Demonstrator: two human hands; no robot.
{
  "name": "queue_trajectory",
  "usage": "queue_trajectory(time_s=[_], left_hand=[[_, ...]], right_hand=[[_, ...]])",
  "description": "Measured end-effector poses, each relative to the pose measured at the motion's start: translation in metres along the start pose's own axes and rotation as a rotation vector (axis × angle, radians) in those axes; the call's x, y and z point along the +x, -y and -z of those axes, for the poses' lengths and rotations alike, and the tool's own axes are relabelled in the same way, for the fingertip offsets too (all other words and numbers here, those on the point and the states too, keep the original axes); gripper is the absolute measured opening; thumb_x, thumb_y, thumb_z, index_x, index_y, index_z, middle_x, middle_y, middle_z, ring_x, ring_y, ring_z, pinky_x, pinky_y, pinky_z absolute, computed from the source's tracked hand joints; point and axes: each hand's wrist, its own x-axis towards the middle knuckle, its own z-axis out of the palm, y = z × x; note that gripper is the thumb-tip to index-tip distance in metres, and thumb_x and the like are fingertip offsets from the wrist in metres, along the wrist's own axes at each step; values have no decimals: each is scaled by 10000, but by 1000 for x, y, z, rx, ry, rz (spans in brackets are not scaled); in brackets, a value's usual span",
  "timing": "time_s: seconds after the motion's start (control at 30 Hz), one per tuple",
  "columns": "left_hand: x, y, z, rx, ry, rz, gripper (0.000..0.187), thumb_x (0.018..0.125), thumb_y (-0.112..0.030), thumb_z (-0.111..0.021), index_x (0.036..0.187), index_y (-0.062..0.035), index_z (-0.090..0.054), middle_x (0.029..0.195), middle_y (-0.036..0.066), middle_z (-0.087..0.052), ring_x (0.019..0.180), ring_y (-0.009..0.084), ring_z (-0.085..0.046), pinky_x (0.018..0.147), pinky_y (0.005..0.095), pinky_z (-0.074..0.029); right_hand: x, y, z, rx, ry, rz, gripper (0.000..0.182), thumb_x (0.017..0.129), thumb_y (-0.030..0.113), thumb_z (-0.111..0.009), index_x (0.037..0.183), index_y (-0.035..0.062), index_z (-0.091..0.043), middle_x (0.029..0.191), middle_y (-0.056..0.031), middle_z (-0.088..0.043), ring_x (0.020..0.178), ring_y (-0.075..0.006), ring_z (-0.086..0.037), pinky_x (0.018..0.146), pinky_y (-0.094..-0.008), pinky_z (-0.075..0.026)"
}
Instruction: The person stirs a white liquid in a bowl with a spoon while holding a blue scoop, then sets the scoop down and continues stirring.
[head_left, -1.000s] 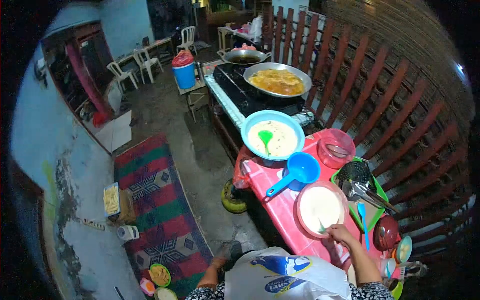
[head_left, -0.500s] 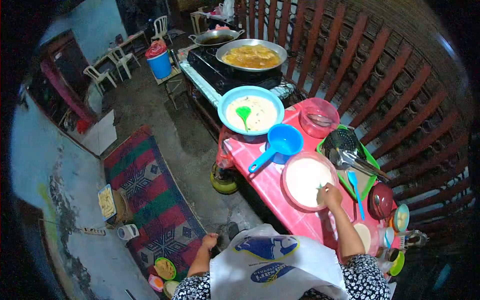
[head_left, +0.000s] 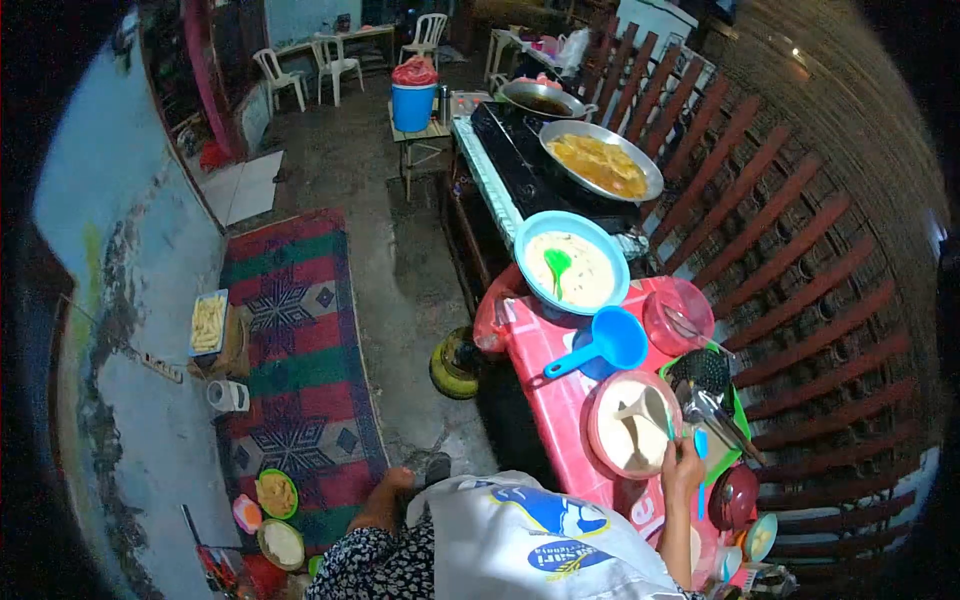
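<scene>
My right hand [head_left: 683, 468] is closed around the handle of a ladle [head_left: 655, 408]. The ladle's head is over the pink bowl [head_left: 597, 440] of white batter [head_left: 625, 420], and batter streams from it. My left hand [head_left: 402, 479] hangs beside the white apron [head_left: 540, 545], away from the table; its fingers look curled, with nothing visible in them. Just beyond the batter lies a blue dipper [head_left: 618, 338]. Farther back, a light-blue basin [head_left: 610, 238] holds a pale mixture with a green spoon [head_left: 557, 265] in it.
A wok of yellow frying food [head_left: 600, 165] and a second wok [head_left: 540, 100] sit on the black stove [head_left: 505, 150]. On the right, a green tray [head_left: 740, 410] holds a strainer [head_left: 700, 372] and tongs. A gas cylinder [head_left: 452, 368] stands beside the table; a striped mat [head_left: 290, 360] covers the floor.
The view has swung left and upward. My right hand has raised the ladle from the batter, which now pours off it. My left hand remains low at my side.
</scene>
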Motion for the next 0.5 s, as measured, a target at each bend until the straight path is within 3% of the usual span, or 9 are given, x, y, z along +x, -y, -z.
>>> queue_trajectory(time_s=[0.03, 0.13, 0.17, 0.2, 0.23, 0.27, 0.33, 0.43, 0.5], left_hand=[[19, 10, -13, -82, -39, 54, 353, 781, -341, -363, 857, -99, -609, 915, 137, -598, 840, 322, -569, 721, 444, -442], [10, 0, 29, -340, -75, 127, 360, 786, -334, -348, 813, -67, -588, 864, 150, -592, 820, 324, -563, 734, 427, -431], [14, 2, 34, -338, -81, 127, 360, 786, -334, -348, 813, -67, -588, 864, 150, -592, 820, 324, -563, 734, 427, -431], [19, 4, 37, -219, -186, 4, 356, 793, -329, -346, 787, -64, -582, 838, 149, -591, 813, 313, -564, 740, 421, -427], [23, 6, 40, -97, -288, -117, 354, 799, -325, -344, 762, -60, -577, 811, 148, -589, 807, 302, -565, 746, 415, -423], [17, 8, 52, -90, -289, -114, 354, 799, -325, -344, 762, -60, -577, 811, 148, -589, 807, 302, -565, 746, 415, -423], [-1, 14, 78, -234, -216, -275, 344, 807, -312, -349, 737, -51, -564, 791, 145, -584, 797, 314, -559, 760, 411, -419], [-34, 10, 98, -109, -175, -238, 323, 803, -300, -364, 737, -64, -573, 790, 125, -590, 778, 301, -564, 726, 416, -429], [-55, 2, 117, 2, -148, -196, 302, 799, -289, -378, 737, -76, -583, 790, 106, -596, 759, 287, -569, 692, 421, -439]], right_hand=[[3, 0, 4, -155, 83, -31, 136, 722, 201, -576, 726, 65, -561, 693, -132, -592, 626, -313, -568, 549, -398, -422], [6, -26, -16, -263, 192, -90, 125, 723, 198, -560, 741, 75, -561, 703, -146, -594, 642, -328, -570, 559, -425, -426], [2, -42, -36, -347, 232, -176, 111, 724, 192, -546, 736, 81, -554, 711, -159, -590, 669, -342, -569, 576, -434, -428], [0, -41, -44, -341, 230, -176, 111, 724, 192, -546, 736, 81, -554, 711, -159, -590, 669, -342, -569, 576, -434, -428], [-3, -38, -52, -285, 294, -244, 122, 723, 199, -548, 737, 77, -554, 715, -166, -589, 680, -346, -568, 581, -434, -428], [-6, -35, -60, -226, 361, -316, 133, 722, 205, -549, 738, 73, -554, 719, -173, -587, 692, -350, -568, 585, -433, -428], [-12, -45, -91, -178, 297, -358, 151, 723, 207, -538, 733, 57, -552, 700, -181, -578, 648, -334, -562, 575, -408, -431], [-22, -69, -128, 239, 294, -444, 162, 734, 174, -527, 679, 24, -549, 630, -124, -567, 572, -207, -530, 539, -324, -418], [-26, -79, -134, 315, 299, -514, 181, 733, 195, -532, 716, 18, -563, 673, -154, -579, 621, -257, -554, 565, -345, -428]])
